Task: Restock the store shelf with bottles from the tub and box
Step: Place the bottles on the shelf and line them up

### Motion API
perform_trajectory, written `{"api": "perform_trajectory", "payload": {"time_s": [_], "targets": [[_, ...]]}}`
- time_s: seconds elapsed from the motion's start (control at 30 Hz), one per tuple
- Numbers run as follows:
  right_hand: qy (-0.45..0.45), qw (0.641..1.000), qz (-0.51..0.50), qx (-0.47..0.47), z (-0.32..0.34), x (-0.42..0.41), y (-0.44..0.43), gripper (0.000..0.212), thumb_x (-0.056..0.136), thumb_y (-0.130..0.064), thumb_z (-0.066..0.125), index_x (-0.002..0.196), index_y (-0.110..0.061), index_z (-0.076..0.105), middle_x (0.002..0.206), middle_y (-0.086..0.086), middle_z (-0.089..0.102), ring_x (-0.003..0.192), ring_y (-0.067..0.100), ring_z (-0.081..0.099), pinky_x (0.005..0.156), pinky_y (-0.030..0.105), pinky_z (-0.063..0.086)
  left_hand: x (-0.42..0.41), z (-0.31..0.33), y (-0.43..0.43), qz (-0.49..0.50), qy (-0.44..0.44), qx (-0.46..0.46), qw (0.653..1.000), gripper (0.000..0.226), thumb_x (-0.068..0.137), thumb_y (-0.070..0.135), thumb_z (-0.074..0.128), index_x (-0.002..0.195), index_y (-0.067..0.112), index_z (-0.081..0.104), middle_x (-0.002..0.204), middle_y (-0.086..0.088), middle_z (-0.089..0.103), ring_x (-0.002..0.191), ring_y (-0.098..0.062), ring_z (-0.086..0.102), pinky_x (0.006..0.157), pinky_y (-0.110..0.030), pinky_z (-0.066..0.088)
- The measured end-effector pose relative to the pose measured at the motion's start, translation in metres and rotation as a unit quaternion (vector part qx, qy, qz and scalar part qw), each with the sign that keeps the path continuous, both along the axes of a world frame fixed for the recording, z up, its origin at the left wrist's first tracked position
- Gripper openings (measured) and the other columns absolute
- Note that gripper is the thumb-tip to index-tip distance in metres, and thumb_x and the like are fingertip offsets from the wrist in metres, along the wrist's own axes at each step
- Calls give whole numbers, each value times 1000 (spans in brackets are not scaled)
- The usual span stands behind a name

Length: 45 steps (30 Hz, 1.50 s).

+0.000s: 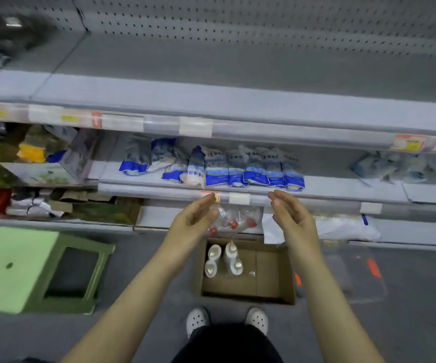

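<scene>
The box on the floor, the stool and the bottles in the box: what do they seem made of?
The box looks like brown cardboard, matt, with folded flaps. The green stool seems moulded plastic, smooth, evenly coloured. The bottles are probably white plastic with shiny caps; blur leaves it open.

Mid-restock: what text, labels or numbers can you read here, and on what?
Nothing reads legibly.
On the blue-and-white bags: printed characters, too blurred.
On the shelf-edge price tags: too blurred.
On the orange tags at right: too blurred.
On the white bottles in the cardboard box: no label shows.
</scene>
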State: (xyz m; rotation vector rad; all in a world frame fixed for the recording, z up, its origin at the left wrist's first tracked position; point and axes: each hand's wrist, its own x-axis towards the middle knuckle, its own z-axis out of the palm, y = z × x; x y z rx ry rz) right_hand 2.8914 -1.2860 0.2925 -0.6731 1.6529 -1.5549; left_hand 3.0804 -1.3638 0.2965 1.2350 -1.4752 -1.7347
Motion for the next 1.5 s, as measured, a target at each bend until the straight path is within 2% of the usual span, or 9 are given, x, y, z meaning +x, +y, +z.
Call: {"api": "perform_trajectory", "payload": {"time_s": [0.1, 0.37, 0.57, 0.77, 0.87, 1.03, 1.17, 1.4, 1.5], "targets": [[-2, 999, -6, 33, -31, 5, 8, 23, 94, -13, 60, 116, -12, 65, 114, -3, 70, 102, -3, 64, 92, 22, 50, 7, -26, 5, 5, -21, 33, 999, 37, 95, 13, 59, 131, 20, 57, 127, 14, 60, 113, 11, 54, 83, 0, 41], [-10, 993, 3, 116, -110, 15, 17, 16, 93, -10, 62, 107, -12, 68, 110, 4, 71, 99, -1, 65, 84, 11, 46, 13, -103, 26, 6, -92, 103, 990, 33, 93, 7, 59, 125, 16, 56, 113, 14, 58, 81, 28, 54, 73, 2, 41], [-27, 986, 11, 162, -171, 15, 18, 15, 93, -10, 62, 105, -15, 69, 109, 1, 72, 104, 7, 66, 87, 15, 47, 11, -176, 49, -4, -137, 161, 977, 35, 92, 18, 63, 125, 27, 57, 114, 14, 61, 103, 5, 55, 86, -4, 42], [-14, 979, 13, 205, -263, 10, 22, 13, 93, -6, 61, 101, -12, 68, 107, 4, 71, 92, -5, 65, 82, 11, 47, -6, -268, 72, -20, -150, 209, 966, 41, 94, 18, 62, 134, 16, 55, 130, 3, 59, 118, -4, 53, 100, -17, 38], [0, 974, 3, 226, -316, 4, 25, 11, 93, -6, 61, 102, -7, 68, 93, -9, 69, 81, -12, 63, 76, 8, 46, -18, -315, 79, -3, -161, 229, 960, 41, 94, 16, 62, 134, 12, 54, 133, -3, 57, 123, -12, 53, 104, -21, 39], [12, 958, -1, 288, -393, -11, 34, 14, 93, -13, 62, 103, -7, 70, 89, -12, 66, 84, -2, 61, 83, 16, 49, -43, -392, 82, -44, -202, 235, 950, 44, 95, 20, 61, 137, 11, 52, 138, -4, 53, 127, -15, 50, 105, -21, 37], [6, 943, 22, 333, -436, -25, 44, 19, 93, -16, 61, 111, -10, 68, 102, -6, 67, 97, 7, 61, 86, 21, 49, -56, -435, 77, -90, -219, 260, 936, 44, 95, 25, 60, 137, 14, 52, 140, -1, 51, 124, -10, 48, 97, -18, 36], [-32, 915, 131, 379, -474, -50, 58, 46, 95, -2, 49, 137, -19, 46, 125, -10, 57, 118, 5, 52, 91, 18, 45, -58, -490, 60, -68, -254, 337, 904, 44, 91, 35, 64, 133, 24, 56, 131, 4, 55, 118, -14, 51, 85, -26, 43], [-39, 907, 147, 393, -484, -60, 60, 45, 96, -4, 48, 139, -18, 46, 128, -8, 56, 118, 6, 52, 80, 12, 45, -61, -512, 55, -56, -254, 340, 903, 48, 89, 36, 66, 134, 22, 56, 135, -1, 57, 123, -19, 54, 89, -29, 45]]}}
